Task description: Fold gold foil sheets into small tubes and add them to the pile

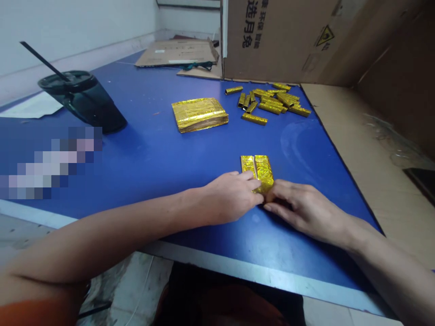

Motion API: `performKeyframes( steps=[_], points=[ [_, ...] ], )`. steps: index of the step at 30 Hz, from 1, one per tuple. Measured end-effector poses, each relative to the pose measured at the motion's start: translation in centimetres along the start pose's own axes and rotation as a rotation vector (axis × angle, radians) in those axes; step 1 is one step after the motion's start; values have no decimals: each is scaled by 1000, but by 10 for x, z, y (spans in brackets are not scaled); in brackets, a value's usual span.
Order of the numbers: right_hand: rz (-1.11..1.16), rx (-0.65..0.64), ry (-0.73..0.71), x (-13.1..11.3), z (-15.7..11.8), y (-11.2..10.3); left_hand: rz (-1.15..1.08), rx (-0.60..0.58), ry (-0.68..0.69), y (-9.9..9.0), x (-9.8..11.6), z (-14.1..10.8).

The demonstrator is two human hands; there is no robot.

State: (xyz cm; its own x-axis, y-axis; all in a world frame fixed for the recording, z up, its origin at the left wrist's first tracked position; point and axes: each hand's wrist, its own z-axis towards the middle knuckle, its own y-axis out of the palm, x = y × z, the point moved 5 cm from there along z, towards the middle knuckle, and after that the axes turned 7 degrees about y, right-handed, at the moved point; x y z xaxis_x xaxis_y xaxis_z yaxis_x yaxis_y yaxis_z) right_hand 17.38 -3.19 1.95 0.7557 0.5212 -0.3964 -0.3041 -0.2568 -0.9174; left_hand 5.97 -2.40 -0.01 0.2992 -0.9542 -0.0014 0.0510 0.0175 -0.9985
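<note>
A gold foil paper lies on the blue table in front of me, its two sides folded in so that a narrow gap shows between them. My left hand rests on its left and near part, fingers curled and pressed down on it. At the near right corner my right hand pinches the paper's edge between thumb and fingers. The fingers of both hands hide that near edge. Farther back sits a stack of flat gold foil papers. Small folded gold foil strips form a loose pile at the back right.
A dark green tumbler with a black straw stands at the left. A large cardboard box borders the table's back right, and flat cardboard lies at the back. White paper is at the left; a blurred-out patch lies below it.
</note>
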Motion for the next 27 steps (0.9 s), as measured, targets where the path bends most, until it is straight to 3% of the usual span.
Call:
performKeyframes(
  steps=[5, 10, 17, 23, 27],
  points=[
    [-75, -79, 22, 5, 3, 10, -19, -6, -6, -1, -3, -1],
    [-75, -98, 72, 4, 6, 10, -51, -9, 35, -5, -10, -3],
    [-196, -118, 167, 1, 14, 12, -31, -26, -13, -4, -15, -4],
    [-202, -90, 134, 0, 14, 14, -34, 77, -70, -16, -13, -6],
    [-218, -117, 147, 0, 15, 12, -13, 68, 87, -21, 8, -6]
  ],
)
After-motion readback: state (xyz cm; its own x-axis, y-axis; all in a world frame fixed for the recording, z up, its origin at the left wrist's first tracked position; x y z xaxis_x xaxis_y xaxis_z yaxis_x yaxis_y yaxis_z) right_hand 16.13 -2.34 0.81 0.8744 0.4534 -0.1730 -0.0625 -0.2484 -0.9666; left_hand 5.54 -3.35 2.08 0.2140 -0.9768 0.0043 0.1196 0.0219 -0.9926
